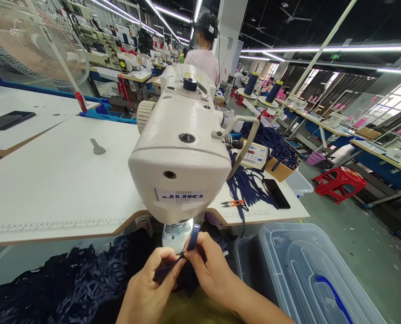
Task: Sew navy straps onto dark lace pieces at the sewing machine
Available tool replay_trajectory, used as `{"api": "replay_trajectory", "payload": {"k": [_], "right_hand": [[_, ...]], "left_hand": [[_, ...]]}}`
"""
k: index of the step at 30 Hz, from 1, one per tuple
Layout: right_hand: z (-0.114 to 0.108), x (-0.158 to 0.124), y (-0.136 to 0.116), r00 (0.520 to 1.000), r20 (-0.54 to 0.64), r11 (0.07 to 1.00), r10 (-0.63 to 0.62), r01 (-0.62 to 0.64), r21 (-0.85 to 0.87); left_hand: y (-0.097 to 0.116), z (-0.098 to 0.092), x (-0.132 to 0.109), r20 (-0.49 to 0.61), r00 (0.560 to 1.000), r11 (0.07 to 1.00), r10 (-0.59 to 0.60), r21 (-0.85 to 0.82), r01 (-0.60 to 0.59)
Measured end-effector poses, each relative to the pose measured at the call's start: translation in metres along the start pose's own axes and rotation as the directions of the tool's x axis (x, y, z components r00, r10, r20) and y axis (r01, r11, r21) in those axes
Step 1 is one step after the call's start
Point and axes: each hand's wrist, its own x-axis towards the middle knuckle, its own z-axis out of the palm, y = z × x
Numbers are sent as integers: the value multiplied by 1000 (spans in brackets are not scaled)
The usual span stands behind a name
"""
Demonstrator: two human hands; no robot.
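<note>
Both hands pinch a narrow navy fabric strap close under the head of a white JUKI sewing machine. My left hand is closed on the strap's lower left part, thumb and fingers pressed together. My right hand grips it just to the right, where the strap rises in a loop beside the machine's metal arm end. The fingertips of the two hands nearly meet. Part of the strap is hidden behind my fingers. A heap of navy straps lies at the lower left.
On the right of the table are orange thread snips, a black phone, a control panel and cut navy straps. A lidded plastic bin stands at right. A flat metal piece lies left. A person sits ahead.
</note>
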Motion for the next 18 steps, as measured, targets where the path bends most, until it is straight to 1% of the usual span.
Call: {"api": "replay_trajectory", "payload": {"k": [2,4,5,7,9,11,12,13,14,15,16,17,18], "right_hand": [[1,4,-1,999,-17,989,-46,43,-141],[3,7,-3,996,-37,965,-86,74,-252],[3,8,-4,995,-40,958,-88,73,-278],[2,11,-7,998,-22,963,-51,44,-266],[0,15,-9,1000,8,979,6,-4,-204],[0,19,-10,998,7,990,57,-55,-128],[0,21,-9,997,-7,993,76,-77,-87],[1,24,-8,995,-27,994,94,-95,-45],[2,26,-6,993,-47,994,111,-112,-5],[3,27,-5,990,-63,992,127,-125,30],[4,28,-3,988,-72,989,139,-135,57],[6,29,-2,986,-78,987,147,-141,77],[7,29,0,985,-81,985,152,-145,92]], "left_hand": [[2,1,-1,-42,998,998,-55,28,57],[3,2,0,-85,995,996,-51,68,57],[2,1,2,-101,994,995,-45,85,54],[-3,0,6,-114,992,994,-56,83,65],[-11,-2,11,-83,993,996,-83,14,85],[-19,-6,16,-42,995,995,-89,-54,87],[-23,-8,17,-59,996,997,-69,-44,66],[-26,-10,18,-113,993,1000,-23,3,23],[-28,-12,17,-190,980,996,60,80,-46],[-28,-14,16,-268,947,975,179,177,-134],[-27,-14,13,-299,907,941,296,254,-223],[-26,-15,10,-308,852,887,424,331,-322],[-23,-14,7,-294,776,808,558,405,-428]]}}
